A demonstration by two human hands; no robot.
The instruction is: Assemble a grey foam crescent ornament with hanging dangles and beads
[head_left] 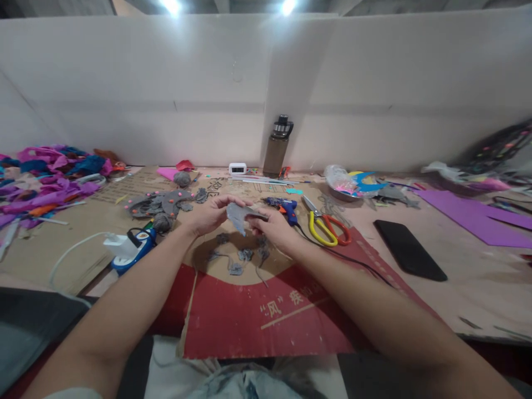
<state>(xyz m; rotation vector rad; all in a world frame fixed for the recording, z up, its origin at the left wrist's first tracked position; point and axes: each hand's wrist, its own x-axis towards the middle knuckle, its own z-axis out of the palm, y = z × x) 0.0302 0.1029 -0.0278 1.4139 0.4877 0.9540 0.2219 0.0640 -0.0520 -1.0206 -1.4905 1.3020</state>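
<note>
Between my hands is a thin grey piece [236, 217], paper or felt; I cannot tell which. My left hand [211, 215] pinches its upper left side. My right hand [274, 226] is closed on its right end, where a darker curved edge shows between thumb and fingers. Below them, several small grey scraps [236, 269] with thin strands lie on the red and tan cardboard [233, 327]. A blue glue gun [287, 209] rests just beyond my right hand. Scissors [326, 227] with one yellow and one red handle lie to its right.
Grey shapes with pink dots [155, 205] and a blue power strip [135, 252] with a white plug are at left. Crumpled coloured paper [54, 172] is piled far left. A bottle [276, 149] stands at the back. A black phone [409, 249] and purple sheets [474, 216] lie right.
</note>
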